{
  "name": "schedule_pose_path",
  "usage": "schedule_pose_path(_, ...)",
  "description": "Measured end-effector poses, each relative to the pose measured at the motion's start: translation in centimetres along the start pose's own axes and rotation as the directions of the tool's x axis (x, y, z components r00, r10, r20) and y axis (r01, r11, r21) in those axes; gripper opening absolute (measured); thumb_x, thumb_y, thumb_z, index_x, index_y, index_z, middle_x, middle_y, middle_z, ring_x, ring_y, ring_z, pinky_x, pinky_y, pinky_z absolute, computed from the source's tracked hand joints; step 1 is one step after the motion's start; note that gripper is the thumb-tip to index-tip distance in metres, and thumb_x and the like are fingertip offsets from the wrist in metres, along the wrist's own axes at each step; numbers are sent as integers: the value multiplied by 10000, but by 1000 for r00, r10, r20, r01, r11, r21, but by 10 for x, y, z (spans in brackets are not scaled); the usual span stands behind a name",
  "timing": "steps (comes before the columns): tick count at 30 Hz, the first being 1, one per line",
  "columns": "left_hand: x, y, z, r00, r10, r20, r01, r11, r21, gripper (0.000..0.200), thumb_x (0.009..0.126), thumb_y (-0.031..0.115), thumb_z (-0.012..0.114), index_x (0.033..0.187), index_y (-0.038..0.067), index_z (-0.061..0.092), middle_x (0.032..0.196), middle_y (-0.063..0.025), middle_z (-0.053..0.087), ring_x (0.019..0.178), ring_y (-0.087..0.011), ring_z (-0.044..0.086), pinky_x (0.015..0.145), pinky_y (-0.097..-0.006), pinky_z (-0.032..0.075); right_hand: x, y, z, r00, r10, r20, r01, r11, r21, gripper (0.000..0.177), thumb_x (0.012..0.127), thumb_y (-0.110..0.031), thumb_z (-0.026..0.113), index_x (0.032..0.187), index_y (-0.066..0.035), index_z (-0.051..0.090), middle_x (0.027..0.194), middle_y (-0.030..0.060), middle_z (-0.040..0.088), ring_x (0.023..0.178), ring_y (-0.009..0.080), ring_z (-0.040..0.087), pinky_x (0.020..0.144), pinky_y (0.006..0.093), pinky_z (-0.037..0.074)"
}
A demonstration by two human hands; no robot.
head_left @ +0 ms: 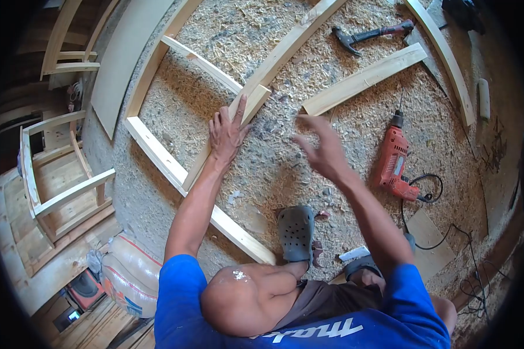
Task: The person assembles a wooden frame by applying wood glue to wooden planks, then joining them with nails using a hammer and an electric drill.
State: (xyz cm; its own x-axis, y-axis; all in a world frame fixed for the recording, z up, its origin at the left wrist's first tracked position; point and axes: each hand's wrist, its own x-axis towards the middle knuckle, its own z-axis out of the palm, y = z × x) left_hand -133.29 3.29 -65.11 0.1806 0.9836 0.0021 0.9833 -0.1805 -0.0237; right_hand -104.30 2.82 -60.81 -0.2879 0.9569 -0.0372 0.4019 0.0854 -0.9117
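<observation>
My left hand lies on a short wooden piece that runs slantwise between the parts of a pale wooden frame on the ground. Its index finger points along the wood and the thumb rests near its edge. To the right, my right hand hovers over the shavings with fingers apart, holding nothing. Just beyond its fingertips is the near end of a loose board. A red corded drill lies on its side to the right of that hand.
A hammer lies at the top right, near a curved wooden strip. The drill's black cord loops at the lower right. White sacks and another wooden frame are at the left. My shoe is near the frame.
</observation>
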Motion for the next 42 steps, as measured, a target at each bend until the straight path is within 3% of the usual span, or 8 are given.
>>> schedule_pose_path(6, -1, 1, -3, 999, 44, 7, -44, 999, 4, 1029, 869, 277, 801, 1663, 315, 149, 1134, -162, 492, 970, -340, 531, 797, -474, 443, -120, 54, -146, 874, -86, -478, -288, 701, -653, 721, 792, -240, 864, 1386, -7, 527, 1297, 225, 582, 1168, 397, 595, 1014, 484, 475)
schedule_pose_path(9, 0, 1, -2, 998, 53, -28, -53, 999, 11, 1031, 869, 282, 802, 1661, 334, 146, 1132, -164, 493, 948, -334, 530, 802, -456, 435, -148, 44, -159, 846, 507, -164, -478, 586, -655, 1051, 738, -283, 883, 1583, -40, 309, 1290, 215, 566, 1176, 408, 568, 991, 495, 468)
schedule_pose_path(16, 1, 0, -10, 999, 49, 17, -48, 998, -49, 981, 904, 316, 766, 1658, 373, 142, 1095, -158, 461, 925, -332, 512, 802, -478, 429, -169, 81, -147, 967, 153, -203, -253, 637, -728, 1002, 734, -153, 860, 1581, -58, 335, 1211, 203, 615, 1047, 401, 633, 884, 487, 523)
schedule_pose_path(22, 1, -2, -6, 997, 72, -31, -74, 995, -61, 994, 889, 301, 779, 1656, 373, 150, 1103, -163, 469, 930, -344, 521, 805, -483, 432, -166, 33, -131, 853, -90, -514, -120, 925, -360, 650, 826, -15, 747, 1437, 7, 524, 1256, 199, 685, 1145, 325, 689, 989, 428, 524)
schedule_pose_path(26, 2, 0, -7, 998, 55, -6, -56, 996, -65, 991, 884, 293, 782, 1654, 370, 164, 1112, -164, 473, 954, -349, 524, 816, -486, 432, -153, 6, -111, 874, 289, -392, -233, 955, 185, 523, 870, -19, 697, 1369, 13, 540, 1064, 129, 697, 900, 230, 683, 802, 337, 543)
schedule_pose_path(28, 1, 0, -8, 999, 49, 5, -48, 997, -68, 992, 882, 289, 785, 1654, 369, 168, 1115, -165, 474, 960, -350, 525, 822, -488, 433, -127, -26, -94, 822, 539, -182, -276, 658, 700, 379, 902, -80, 711, 1247, -11, 569, 836, 41, 644, 590, 100, 594, 527, 271, 501)
schedule_pose_path(33, 2, 2, -10, 999, 50, -10, -51, 994, -101, 1003, 868, 249, 800, 1651, 363, 184, 1135, -162, 482, 981, -352, 525, 841, -487, 434, -80, -17, -53, 760, 624, 181, -272, 53, 961, 341, 944, -185, 703, 1213, -27, 567, 895, 54, 641, 607, 128, 588, 543, 301, 527)
schedule_pose_path(42, 4, 5, -12, 997, 71, -32, -74, 995, -72, 1035, 820, 187, 837, 1650, 280, 226, 1094, -165, 506, 931, -347, 537, 819, -465, 459, -81, -2, -6, 741, 593, 315, -258, -182, 949, 359, 970, -196, 676, 1270, -38, 556, 905, 51, 644, 615, 135, 592, 555, 317, 544)
